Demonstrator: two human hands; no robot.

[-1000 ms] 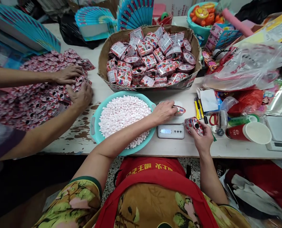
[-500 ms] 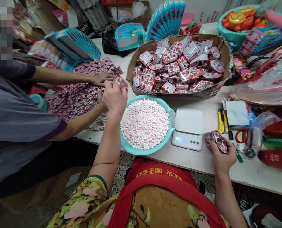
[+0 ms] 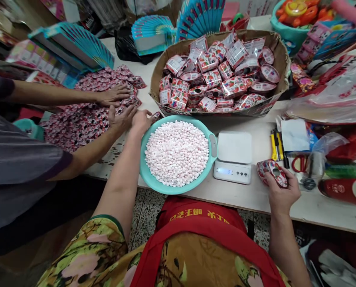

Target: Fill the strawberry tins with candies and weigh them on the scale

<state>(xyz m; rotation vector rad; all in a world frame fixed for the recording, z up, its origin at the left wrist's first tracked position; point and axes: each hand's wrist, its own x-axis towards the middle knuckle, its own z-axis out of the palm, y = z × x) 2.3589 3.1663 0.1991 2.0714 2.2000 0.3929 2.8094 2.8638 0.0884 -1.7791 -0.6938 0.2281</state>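
Between the teal bowl [image 3: 178, 153] of pale candies and a heap of red-and-white packets [image 3: 76, 123], my left hand [image 3: 142, 120] is low on the table beside another person's hands. Its fingers are closed around something small and dark, partly hidden, that looks like a packet. My right hand [image 3: 284, 191] grips a red strawberry-print packet [image 3: 270, 169] with a dark hole in it, over the table's right part. Left of that packet lies a white scale [image 3: 234, 147] with a lit display. The cardboard box [image 3: 220, 109] behind the bowl holds several printed packets.
At the left, a person's hands [image 3: 115, 95] rest on the packet heap. Blue fanned cards [image 3: 200, 20] stand behind. Yellow cutters [image 3: 274, 145], red scissors [image 3: 299, 163], and a red cup [image 3: 336, 190] lie to the right; plastic bags are beyond them.
My left hand has gone from raised, holding a packet, down to the table left of the bowl. The view has shifted slightly. My right hand still grips its packet.
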